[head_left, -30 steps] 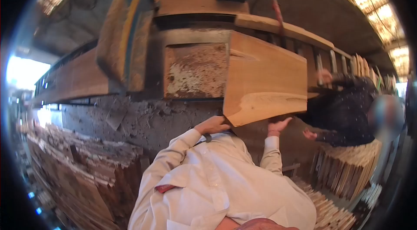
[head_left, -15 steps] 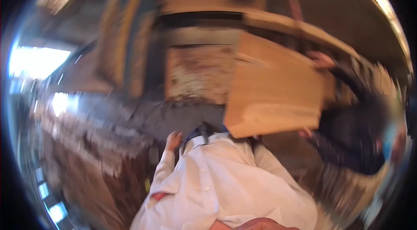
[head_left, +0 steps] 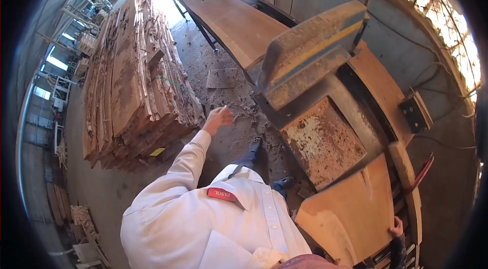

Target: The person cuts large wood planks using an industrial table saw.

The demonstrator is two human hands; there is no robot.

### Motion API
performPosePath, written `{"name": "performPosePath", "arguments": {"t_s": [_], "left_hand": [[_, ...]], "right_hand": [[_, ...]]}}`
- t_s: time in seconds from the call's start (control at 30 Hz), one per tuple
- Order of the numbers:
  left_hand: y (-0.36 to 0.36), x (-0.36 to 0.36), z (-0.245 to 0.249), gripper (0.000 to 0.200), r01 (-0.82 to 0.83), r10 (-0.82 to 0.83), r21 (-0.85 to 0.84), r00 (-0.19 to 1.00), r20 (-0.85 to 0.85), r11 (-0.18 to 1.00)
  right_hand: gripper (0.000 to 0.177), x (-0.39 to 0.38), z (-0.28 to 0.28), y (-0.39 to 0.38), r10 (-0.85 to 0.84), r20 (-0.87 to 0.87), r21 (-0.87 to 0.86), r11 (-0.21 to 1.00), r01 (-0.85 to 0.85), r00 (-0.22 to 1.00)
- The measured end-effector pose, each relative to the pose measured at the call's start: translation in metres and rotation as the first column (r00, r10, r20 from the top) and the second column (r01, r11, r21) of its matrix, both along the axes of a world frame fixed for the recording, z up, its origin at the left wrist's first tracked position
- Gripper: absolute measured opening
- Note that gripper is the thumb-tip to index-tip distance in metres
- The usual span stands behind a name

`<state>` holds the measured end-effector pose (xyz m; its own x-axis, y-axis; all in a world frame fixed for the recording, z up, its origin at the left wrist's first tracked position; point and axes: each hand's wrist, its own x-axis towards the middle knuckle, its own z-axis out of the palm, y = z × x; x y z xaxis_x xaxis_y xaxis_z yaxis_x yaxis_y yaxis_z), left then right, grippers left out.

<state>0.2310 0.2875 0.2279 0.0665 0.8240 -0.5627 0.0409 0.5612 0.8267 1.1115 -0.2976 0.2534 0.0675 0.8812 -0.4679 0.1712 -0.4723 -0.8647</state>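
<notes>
Left hand [head_left: 219, 116] off slab [head_left: 351, 208], swung out free; right hand gone from view; co-worker's hand [head_left: 395, 227] grips slab edge.

I can't see the right hand at all; that arm is lost somewhere past the white shirt [head_left: 223, 218] at the bottom edge. The board [head_left: 351, 208] runs off the frame below, and the lens rim leaves just a co-worker's hand [head_left: 395, 228] and dark sleeve [head_left: 401, 248].

plank stack [head_left: 132, 76] | rough-edged, weathered boards piled flat in a long, tall heap; ends uneven | just beside the lifted, empty left grip [head_left: 218, 116]; not touching
</notes>
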Motion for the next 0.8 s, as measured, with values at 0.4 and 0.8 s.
{"name": "performPosePath", "arguments": {"t_s": [0.4, 0.8], "left_hand": [[0.213, 0.038, 0.015, 0.048, 0.029, -0.067, 0.203, 0.980, 0.185, 0.979], [0.250, 0.050, 0.017, 0.037, -0.009, 0.014, -0.018, 0.957, 0.290, 1.000]], "right_hand": [[0.067, -0.187, 0.131, 0.010, -0.344, 0.594, 0.064, 0.921, 0.383, 0.728], [0.064, -0.509, -0.061, 0.173, -0.658, 0.609, 0.110, 0.624, 0.774, 0.443]]}}
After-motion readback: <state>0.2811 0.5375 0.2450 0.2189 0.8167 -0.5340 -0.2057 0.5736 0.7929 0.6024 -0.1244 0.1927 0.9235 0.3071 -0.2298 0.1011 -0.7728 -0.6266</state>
